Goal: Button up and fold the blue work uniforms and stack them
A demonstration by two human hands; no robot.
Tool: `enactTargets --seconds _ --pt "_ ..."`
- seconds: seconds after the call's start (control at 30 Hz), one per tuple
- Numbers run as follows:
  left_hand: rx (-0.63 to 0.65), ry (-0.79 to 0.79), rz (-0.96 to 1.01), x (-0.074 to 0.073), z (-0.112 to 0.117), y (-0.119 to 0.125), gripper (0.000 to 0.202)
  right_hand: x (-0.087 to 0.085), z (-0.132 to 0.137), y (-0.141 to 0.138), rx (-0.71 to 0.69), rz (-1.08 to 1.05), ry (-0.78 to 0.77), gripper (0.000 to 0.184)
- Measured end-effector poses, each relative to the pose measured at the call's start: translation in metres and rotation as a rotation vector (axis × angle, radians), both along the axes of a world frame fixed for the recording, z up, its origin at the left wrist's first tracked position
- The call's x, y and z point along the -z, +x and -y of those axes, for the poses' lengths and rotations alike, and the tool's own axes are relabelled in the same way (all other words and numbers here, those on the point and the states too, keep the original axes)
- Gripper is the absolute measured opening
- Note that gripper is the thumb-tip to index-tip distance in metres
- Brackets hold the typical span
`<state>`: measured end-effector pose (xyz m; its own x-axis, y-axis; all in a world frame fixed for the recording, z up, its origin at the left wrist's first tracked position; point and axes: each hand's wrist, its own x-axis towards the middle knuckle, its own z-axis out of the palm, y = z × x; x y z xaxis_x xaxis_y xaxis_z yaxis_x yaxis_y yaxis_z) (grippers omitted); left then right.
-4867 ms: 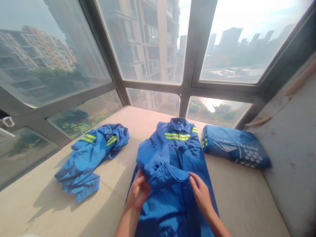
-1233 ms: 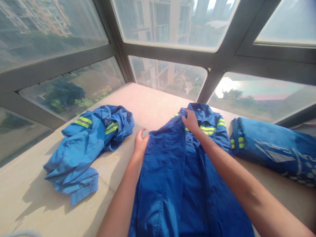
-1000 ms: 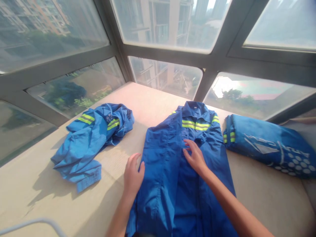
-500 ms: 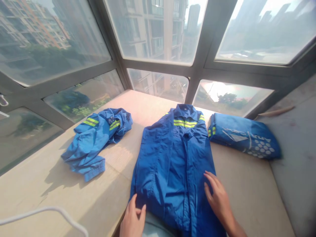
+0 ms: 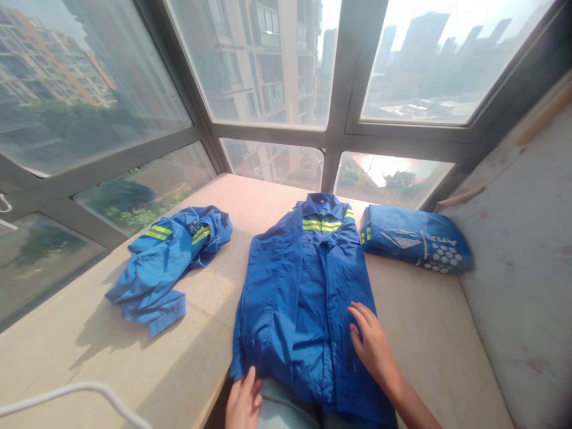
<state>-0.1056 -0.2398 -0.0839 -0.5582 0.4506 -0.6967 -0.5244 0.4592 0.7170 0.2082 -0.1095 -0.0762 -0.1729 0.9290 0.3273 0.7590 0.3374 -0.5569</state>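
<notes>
A blue work jacket (image 5: 308,298) with yellow-green and grey reflective bands lies front up on the board, its collar toward the window. One sleeve is laid lengthwise along its left side. My right hand (image 5: 373,348) rests on the jacket's right front panel, fingers spread, nothing in them. At the jacket's lower left corner is my left hand (image 5: 243,402), fingers stretched and close together near the hem; whether the tips touch the cloth I cannot tell. The lower hem hangs over the board's front edge, near a light blue-grey clothed lap (image 5: 283,408).
A crumpled blue garment (image 5: 165,268) with reflective bands lies at left. A folded blue garment (image 5: 411,238) with white print sits at right, by the wall (image 5: 522,286). A white cable (image 5: 75,387) crosses the front left of the wooden surface (image 5: 196,328). Framed windows (image 5: 268,134) enclose the back.
My view has shifted slightly right and up. My left hand's fingers have drawn closer together at the jacket's lower left corner. My right hand stays spread on the right panel.
</notes>
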Motion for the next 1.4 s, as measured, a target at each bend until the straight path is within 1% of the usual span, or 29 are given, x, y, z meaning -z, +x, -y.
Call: enactTargets --seconds 0.1,0.2,0.23,0.3,0.37,0.43,0.53,0.6,0.67,0.7,0.8,0.83,0.9,1.0,1.07,1.13,1.23,1.33,1.4 --pt "0.035 0.029 0.076 -0.011 -0.002 -0.002 0.044 0.001 0.001 0.001 0.007 -0.003 -0.006 0.036" --pt "0.067 0.023 -0.007 -0.016 0.002 -0.004 0.046 0.004 0.003 0.002 0.016 -0.006 -0.016 0.037" --pt "0.057 0.022 -0.039 -0.017 0.003 -0.005 0.047 0.005 0.004 0.003 0.017 -0.007 -0.020 0.037" --pt "-0.030 0.036 -0.047 -0.019 0.006 -0.006 0.047 0.007 0.005 0.004 0.017 -0.010 -0.028 0.037" --pt "-0.149 0.079 0.036 -0.025 0.007 -0.007 0.045 0.007 0.006 0.005 0.018 -0.016 -0.035 0.037" --pt "-0.238 0.123 0.150 -0.034 0.007 -0.007 0.041 0.006 0.006 0.006 0.020 -0.026 -0.039 0.037" --pt "-0.303 0.153 0.254 -0.045 0.005 -0.006 0.036 0.001 0.006 0.003 0.030 -0.055 -0.035 0.036" --pt "-0.314 0.143 0.285 -0.048 0.004 -0.005 0.033 -0.005 0.009 -0.006 0.036 -0.087 -0.023 0.035" --pt "-0.311 0.115 0.312 -0.048 0.005 -0.005 0.031 -0.011 0.016 -0.024 -0.001 -0.130 -0.015 0.035" --pt "-0.308 0.101 0.322 -0.048 0.006 -0.005 0.032 -0.015 0.023 -0.036 -0.053 -0.148 -0.015 0.036" --pt "-0.264 0.103 0.265 -0.051 0.009 -0.006 0.038 -0.026 0.047 -0.080 -0.301 -0.151 -0.014 0.042" --pt "-0.224 0.111 0.216 -0.054 0.009 -0.006 0.041 -0.030 0.056 -0.095 -0.375 -0.134 -0.010 0.045" --pt "-0.124 0.129 0.088 -0.062 0.009 -0.005 0.048 -0.037 0.072 -0.124 -0.468 -0.091 0.006 0.050" --pt "0.020 0.174 -0.079 -0.076 0.008 -0.004 0.060 -0.046 0.088 -0.162 -0.535 -0.040 0.030 0.071" --pt "0.093 0.202 -0.136 -0.079 0.008 -0.005 0.062 -0.047 0.092 -0.183 -0.547 -0.030 0.038 0.079" --pt "0.138 0.222 -0.175 -0.076 0.010 -0.006 0.060 -0.043 0.093 -0.198 -0.517 -0.054 0.029 0.076" --pt "0.120 0.202 -0.232 -0.061 0.015 -0.011 0.055 -0.029 0.087 -0.210 -0.430 -0.167 -0.038 0.068" --pt "0.088 0.095 -0.199 -0.040 0.021 -0.016 0.051 -0.017 0.077 -0.207 -0.356 -0.327 -0.164 0.053" --pt "0.053 0.022 -0.129 -0.027 0.026 -0.018 0.048 -0.014 0.070 -0.202 -0.299 -0.415 -0.258 0.041"
